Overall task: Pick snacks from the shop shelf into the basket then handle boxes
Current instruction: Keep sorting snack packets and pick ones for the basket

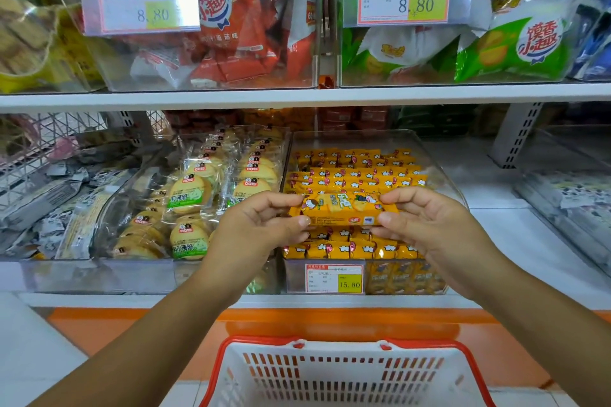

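Fingers (297, 220) of left hand (261, 225) and right hand (426, 221) tight on opposite ends of yellow snack packet (344, 210)

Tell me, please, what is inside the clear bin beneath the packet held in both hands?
Rows of small yellow packets fill the clear bin. The held packet, left hand and right hand cover the middle rows, and the bin's floor is hidden beneath the packets.

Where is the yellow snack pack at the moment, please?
In the head view the yellow snack pack is centre frame, pinched at its ends by the left hand and right hand, above the clear bin of matching packs.
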Action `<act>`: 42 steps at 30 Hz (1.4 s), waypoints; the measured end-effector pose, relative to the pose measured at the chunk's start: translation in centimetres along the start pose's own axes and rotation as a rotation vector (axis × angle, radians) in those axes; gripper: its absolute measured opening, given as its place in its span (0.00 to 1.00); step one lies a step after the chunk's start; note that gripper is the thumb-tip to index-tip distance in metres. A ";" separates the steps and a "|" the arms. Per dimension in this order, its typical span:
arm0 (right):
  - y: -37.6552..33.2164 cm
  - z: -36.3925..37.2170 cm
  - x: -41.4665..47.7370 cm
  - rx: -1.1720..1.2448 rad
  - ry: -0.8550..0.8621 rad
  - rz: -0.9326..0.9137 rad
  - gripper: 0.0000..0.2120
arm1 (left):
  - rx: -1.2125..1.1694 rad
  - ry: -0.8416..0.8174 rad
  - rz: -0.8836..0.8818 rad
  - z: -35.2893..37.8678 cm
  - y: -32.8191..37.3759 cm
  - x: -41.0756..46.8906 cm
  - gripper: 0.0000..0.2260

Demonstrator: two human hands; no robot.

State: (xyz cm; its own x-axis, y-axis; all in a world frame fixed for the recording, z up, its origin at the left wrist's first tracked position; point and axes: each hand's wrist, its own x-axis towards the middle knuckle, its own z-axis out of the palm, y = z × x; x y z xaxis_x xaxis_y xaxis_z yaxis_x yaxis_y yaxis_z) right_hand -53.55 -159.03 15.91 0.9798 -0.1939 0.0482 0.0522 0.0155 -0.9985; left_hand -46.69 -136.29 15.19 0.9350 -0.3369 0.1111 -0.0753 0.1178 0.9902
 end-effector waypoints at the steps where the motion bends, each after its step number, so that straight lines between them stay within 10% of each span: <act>1: 0.0 0.0 0.0 -0.010 0.004 0.000 0.18 | 0.002 0.006 -0.001 0.0 0.0 0.0 0.11; 42: 0.1 0.7 -0.1 0.083 -0.011 -0.075 0.05 | -0.010 0.012 0.045 0.3 -0.3 0.2 0.07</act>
State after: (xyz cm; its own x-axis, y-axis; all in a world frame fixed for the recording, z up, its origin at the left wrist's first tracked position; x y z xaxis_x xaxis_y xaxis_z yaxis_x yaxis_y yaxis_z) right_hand -53.53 -158.27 15.80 0.9746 -0.1866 0.1236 0.1409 0.0826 -0.9866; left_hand -46.65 -136.70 14.97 0.9346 -0.3202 0.1548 -0.1143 0.1418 0.9833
